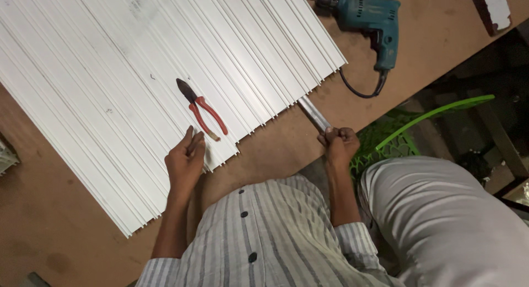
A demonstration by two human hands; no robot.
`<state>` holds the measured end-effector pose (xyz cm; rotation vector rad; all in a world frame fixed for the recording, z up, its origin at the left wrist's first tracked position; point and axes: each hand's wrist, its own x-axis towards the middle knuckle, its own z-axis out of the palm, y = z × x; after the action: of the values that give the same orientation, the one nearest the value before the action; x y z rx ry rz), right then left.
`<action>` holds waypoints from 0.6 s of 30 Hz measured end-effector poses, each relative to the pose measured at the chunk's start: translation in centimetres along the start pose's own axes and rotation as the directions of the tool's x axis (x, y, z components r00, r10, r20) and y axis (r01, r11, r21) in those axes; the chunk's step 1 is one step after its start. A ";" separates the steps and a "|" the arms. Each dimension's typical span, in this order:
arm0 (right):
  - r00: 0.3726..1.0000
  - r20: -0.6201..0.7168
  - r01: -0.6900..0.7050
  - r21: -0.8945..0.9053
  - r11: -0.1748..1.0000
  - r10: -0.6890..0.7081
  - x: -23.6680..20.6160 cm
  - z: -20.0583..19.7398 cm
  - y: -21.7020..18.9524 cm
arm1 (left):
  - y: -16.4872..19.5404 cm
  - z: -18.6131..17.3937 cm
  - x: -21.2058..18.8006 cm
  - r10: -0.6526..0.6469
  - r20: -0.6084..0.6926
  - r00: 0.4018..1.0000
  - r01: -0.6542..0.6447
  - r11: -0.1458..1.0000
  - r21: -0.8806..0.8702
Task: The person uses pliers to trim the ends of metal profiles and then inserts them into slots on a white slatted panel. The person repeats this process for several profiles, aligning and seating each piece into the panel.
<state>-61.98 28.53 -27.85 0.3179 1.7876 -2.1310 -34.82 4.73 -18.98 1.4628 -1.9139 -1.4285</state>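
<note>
Your left hand lies flat, fingers together, on the white ribbed panels, red-handled pliers just beyond its fingertips. Your right hand is fisted around a white strip jutting from the panels.

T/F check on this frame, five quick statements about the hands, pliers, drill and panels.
1. The left hand rests flat on the white ribbed panels. True.
2. The red-handled pliers are held in the right hand. False: they lie loose on the panels, just above the left hand.
3. The right hand is closed around the end of a narrow white strip that juts past the panel edge. True.
4. The teal electric drill lies on top of the panels. False: it lies on the brown worktop beside them.
5. The drill's cord is in view. True.
</note>
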 end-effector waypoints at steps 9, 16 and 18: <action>0.999 0.043 0.025 0.030 0.999 -0.027 0.0 0.4 -0.2 | 0.1 0.0 -0.1 0.031 0.009 0.999 -0.030 0.998 -0.054; 0.983 -0.051 -0.158 0.240 0.958 0.175 0.3 0.8 0.0 | 0.7 -0.3 0.0 0.004 0.008 1.000 -0.003 0.999 -0.036; 0.974 -0.072 -0.189 0.255 0.948 0.214 0.3 0.9 0.1 | 0.5 -0.3 -0.1 -0.001 -0.012 1.000 0.001 0.999 -0.049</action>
<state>-62.12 27.58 -27.89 0.6511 1.4651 -2.2221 -34.80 4.65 -18.37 1.4470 -1.8581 -1.4532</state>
